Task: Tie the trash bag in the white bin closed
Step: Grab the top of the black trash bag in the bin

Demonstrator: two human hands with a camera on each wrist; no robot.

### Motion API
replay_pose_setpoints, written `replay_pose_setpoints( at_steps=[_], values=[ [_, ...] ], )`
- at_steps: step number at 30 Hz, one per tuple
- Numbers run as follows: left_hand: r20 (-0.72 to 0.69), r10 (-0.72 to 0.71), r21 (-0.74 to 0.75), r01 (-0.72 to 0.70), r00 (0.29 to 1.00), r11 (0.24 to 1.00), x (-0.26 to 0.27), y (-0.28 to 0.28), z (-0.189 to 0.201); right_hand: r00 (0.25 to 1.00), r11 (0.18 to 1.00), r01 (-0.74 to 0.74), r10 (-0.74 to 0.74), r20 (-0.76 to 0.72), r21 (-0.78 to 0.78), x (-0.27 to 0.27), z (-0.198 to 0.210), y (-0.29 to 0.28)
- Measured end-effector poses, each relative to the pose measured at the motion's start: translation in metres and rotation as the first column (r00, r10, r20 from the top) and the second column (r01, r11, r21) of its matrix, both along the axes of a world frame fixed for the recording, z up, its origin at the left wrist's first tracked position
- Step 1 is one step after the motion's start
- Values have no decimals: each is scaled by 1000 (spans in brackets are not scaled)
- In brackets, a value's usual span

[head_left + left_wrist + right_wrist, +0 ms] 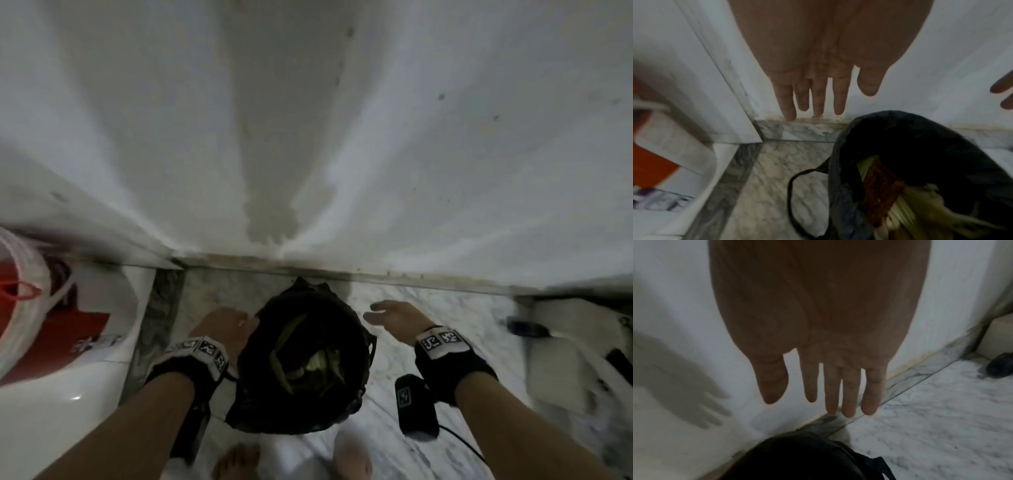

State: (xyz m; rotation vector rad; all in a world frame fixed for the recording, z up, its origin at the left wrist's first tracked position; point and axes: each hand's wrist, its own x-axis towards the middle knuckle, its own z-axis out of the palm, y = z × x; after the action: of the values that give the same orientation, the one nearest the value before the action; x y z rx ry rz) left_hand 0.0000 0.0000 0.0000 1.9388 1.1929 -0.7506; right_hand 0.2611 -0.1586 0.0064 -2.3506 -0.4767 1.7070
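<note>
Currently both grips spread, holding nothing: left hand (222,325) and right hand (394,317) flank the trash bag (301,359), probably lining up to gather its rim. Bag mouth sits open between them; drawstring loop (795,194) hangs below left grip.

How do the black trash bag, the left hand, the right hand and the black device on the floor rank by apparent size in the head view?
1. black trash bag
2. left hand and right hand: alike, unranked
3. black device: close to the hands, unsure
</note>
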Motion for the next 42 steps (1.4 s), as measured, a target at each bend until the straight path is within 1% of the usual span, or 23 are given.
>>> replay_pose_setpoints(
  at_steps=[1,3,6,7,9,11,13,14,16,18,19,21,23,25,26,28,30,32,33,35,37,40,42],
  values=[
    [49,123,-12,-122,991,992,8,1,-22,1000,999,12,-12,0,45,3,-22,5],
    [116,278,-73,-271,954,960,18,5,-50,999,997,-37,38,-14,67,6,-56,13],
    [161,389,-119,-374,907,920,37,17,-86,995,995,33,-24,-97,92,3,-96,20],
    [172,381,-141,-361,908,922,43,21,-97,993,991,64,-52,-104,115,3,-107,22],
    [164,304,-173,-276,939,946,57,25,-109,991,982,102,-86,-102,160,3,-121,31],
    [109,227,-187,-204,968,961,73,25,-114,989,981,104,-84,-121,167,2,-130,38],
    [47,166,-173,-155,985,973,88,21,-117,989,990,41,-21,-144,136,4,-132,41],
    [30,147,-182,-139,989,973,94,20,-116,992,992,-14,29,-123,122,7,-132,42],
    [96,79,-122,-67,992,990,101,21,-113,997,990,-57,63,-50,126,17,-134,44],
    [134,84,-85,-73,987,994,110,20,-106,1000,986,-8,8,2,165,24,-133,46],
    [197,53,-72,-39,979,997,115,19,-103,1000,979,6,-10,19,205,26,-132,48],
    [339,-29,-65,54,941,996,131,10,-92,997,942,74,-69,-25,327,23,-126,51],
    [441,-184,-62,235,878,970,144,3,-80,988,899,151,-120,-102,410,18,-116,57],
    [415,-249,-15,281,875,960,154,-3,-75,987,885,149,-108,-117,440,13,-102,60],
    [399,-231,8,249,887,969,156,-3,-74,990,879,132,-93,-105,458,13,-96,58],
    [373,-199,52,194,906,980,151,-1,-70,999,871,29,-16,-30,490,14,-86,51],
    [356,-200,97,177,913,979,136,7,-70,982,874,-178,129,137,451,15,-78,43],
    [305,-209,125,178,929,976,111,15,-65,910,870,-360,249,331,335,14,-75,31],
    [277,-206,130,176,938,976,95,20,-64,879,872,-397,273,391,285,13,-73,24],
    [194,-203,139,178,960,974,60,29,-58,860,895,-380,250,445,232,9,-70,7],
    [140,-211,153,190,967,970,26,32,-51,862,919,-345,232,451,188,4,-67,-11],
    [64,-247,93,240,967,966,-14,26,-36,854,931,-352,277,441,97,-6,-61,-36],
    [-10,-281,58,281,960,958,-41,21,-30,849,946,-315,246,467,73,-11,-57,-55]
  ],
)
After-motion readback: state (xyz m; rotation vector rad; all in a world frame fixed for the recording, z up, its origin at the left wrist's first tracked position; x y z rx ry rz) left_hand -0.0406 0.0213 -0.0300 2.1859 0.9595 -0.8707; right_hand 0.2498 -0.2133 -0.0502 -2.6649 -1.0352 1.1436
